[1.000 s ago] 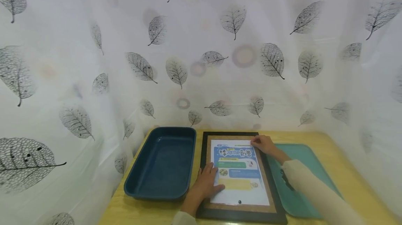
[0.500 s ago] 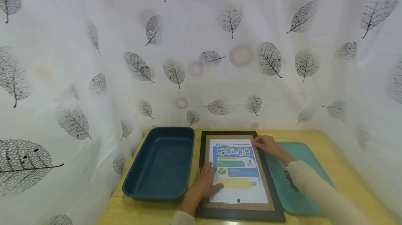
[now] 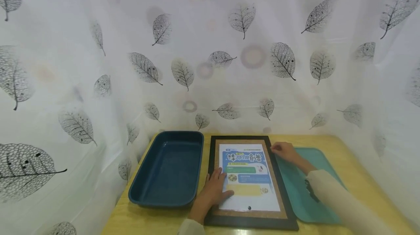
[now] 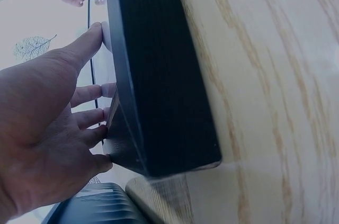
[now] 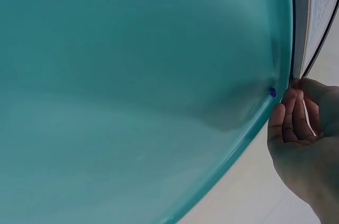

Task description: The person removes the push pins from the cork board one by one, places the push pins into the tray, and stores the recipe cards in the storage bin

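Observation:
A printed sheet in blue, green and yellow lies on a black-framed cork board. A small black round-headed piece sits at the sheet's bottom middle. My left hand rests on the sheet's left edge, fingers extended and spread; the left wrist view shows that hand beside the board's dark frame. My right hand is at the frame's upper right edge, thumb and fingertips together. In the right wrist view a tiny purple thing shows just beside those fingertips, against the tray's rim; anything between them is hidden.
A deep dark blue tray stands left of the board. To the right lies a flat turquoise tray, partly under my right forearm. All stand on a yellow wood-grain table. A leaf-print curtain hangs behind and on both sides.
My right hand has moved right from the sheet's top right corner, past its edge to the frame. My left hand and the sheet stay in place.

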The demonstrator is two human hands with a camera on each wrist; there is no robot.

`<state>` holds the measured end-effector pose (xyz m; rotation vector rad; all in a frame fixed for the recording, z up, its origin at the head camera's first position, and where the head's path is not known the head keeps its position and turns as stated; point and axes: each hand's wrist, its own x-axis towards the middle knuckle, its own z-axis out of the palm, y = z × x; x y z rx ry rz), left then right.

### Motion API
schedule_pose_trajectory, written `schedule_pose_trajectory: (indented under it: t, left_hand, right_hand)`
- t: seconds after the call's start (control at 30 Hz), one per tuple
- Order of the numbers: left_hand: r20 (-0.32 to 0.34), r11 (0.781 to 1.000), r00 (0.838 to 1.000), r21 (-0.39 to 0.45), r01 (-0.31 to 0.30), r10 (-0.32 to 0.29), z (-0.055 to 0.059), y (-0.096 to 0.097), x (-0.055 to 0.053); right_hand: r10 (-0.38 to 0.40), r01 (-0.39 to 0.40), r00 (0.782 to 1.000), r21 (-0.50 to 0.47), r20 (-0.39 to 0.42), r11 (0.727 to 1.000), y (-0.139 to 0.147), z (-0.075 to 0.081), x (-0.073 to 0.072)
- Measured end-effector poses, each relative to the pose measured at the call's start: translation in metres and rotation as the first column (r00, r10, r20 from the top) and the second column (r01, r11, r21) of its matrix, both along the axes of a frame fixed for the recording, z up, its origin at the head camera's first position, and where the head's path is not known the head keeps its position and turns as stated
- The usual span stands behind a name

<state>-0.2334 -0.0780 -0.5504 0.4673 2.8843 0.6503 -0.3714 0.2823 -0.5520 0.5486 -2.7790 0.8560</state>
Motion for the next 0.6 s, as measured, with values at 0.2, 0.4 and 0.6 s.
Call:
schedule_pose_trajectory:
  t: [0.2,0.4,0.6]
  left_hand:
    - [0.003,1.000,1.000,-0.003,-0.001,0.001,0.001,0.000,0.001]
    - [0.003,1.000,1.000,-0.016,0.006,-0.006,0.000,0.000,0.002]
    - [-0.002,1.000,1.000,-0.007,0.013,-0.013,0.002,0.000,0.000]
  right_hand:
    - [0.001,-0.001,1.000,-0.019,0.024,1.000,0.011,-0.003,0.007]
    - [-0.002,0.002,0.998,-0.001,0.067,1.000,0.021,-0.010,0.011]
    - [0.038,-0.038,0.997,-0.006,0.069,0.999,0.026,-0.009,0.011]
